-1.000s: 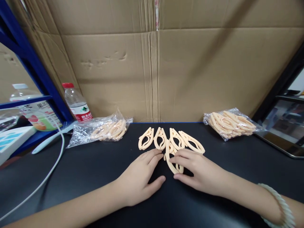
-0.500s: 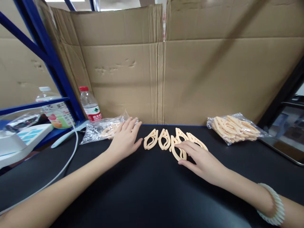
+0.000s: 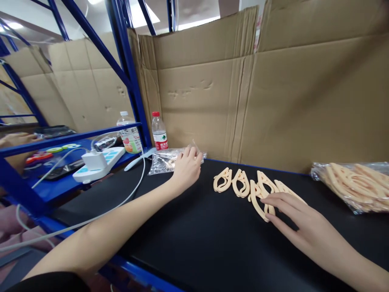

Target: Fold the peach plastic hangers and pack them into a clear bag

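Note:
My left hand [image 3: 187, 167] is at the clear plastic bag [image 3: 162, 161], its fingers curled down over the bag's right end. Part of the bag's pale contents shows, though my hand hides the rest. My right hand [image 3: 304, 225] has its fingers stretched out and apart, the tips at a cream folding hanger [image 3: 257, 205]. Several more folded hangers lie beside it, among them one at the left end of the row [image 3: 223, 180], its neighbour [image 3: 241, 183] and one behind [image 3: 264, 180]. My right hand partly covers another hanger [image 3: 287, 189].
A filled bag of hangers [image 3: 354, 184] lies at the right. Behind the left bag stands a red-capped water bottle [image 3: 159, 132], near a pale-handled brush [image 3: 138, 159]. A white cable [image 3: 133, 190] crosses the left side from a power strip [image 3: 106, 164]. Another person's hand [image 3: 20, 140] shows far left.
The view has swung left. My left hand's fingers, stretched out earlier, are now curled over the plastic bag. My right hand stays near the same hanger.

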### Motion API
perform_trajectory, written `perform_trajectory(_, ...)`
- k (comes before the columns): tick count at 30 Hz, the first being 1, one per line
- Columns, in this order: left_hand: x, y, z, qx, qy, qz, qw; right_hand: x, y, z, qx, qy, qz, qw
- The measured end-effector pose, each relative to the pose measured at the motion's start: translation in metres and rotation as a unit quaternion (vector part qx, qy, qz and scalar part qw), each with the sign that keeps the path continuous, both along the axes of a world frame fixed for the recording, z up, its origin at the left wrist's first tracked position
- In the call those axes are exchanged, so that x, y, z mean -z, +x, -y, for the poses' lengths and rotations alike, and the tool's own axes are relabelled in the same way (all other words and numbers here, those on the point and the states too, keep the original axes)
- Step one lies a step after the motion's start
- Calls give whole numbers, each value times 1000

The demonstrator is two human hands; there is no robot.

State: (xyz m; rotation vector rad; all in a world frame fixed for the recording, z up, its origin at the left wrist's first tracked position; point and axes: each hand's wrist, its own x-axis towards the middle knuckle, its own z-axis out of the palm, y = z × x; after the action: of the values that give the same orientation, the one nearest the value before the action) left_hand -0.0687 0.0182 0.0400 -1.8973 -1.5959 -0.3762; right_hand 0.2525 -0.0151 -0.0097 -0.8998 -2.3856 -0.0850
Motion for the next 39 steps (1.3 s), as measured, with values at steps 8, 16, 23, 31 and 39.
perform_trajectory(8,-3,-7,-3,70,-26,-21,997,-9,0,1,-1,0,-32,999)
perform_trajectory(16,-12,44,48,433,-99,-138,885,-45,18,-6,64,86,-121,987)
perform_trajectory(23,9,74,75,631,-83,-112,763,-56,25,-11,70,31,-142,987)
perform_trajectory(31,8,72,74,658,-80,167,730,-41,5,4,-16,-127,-120,985)
perform_trajectory(39,8,24,3,133,-158,321,924,-39,8,-1,64,-275,-159,946)
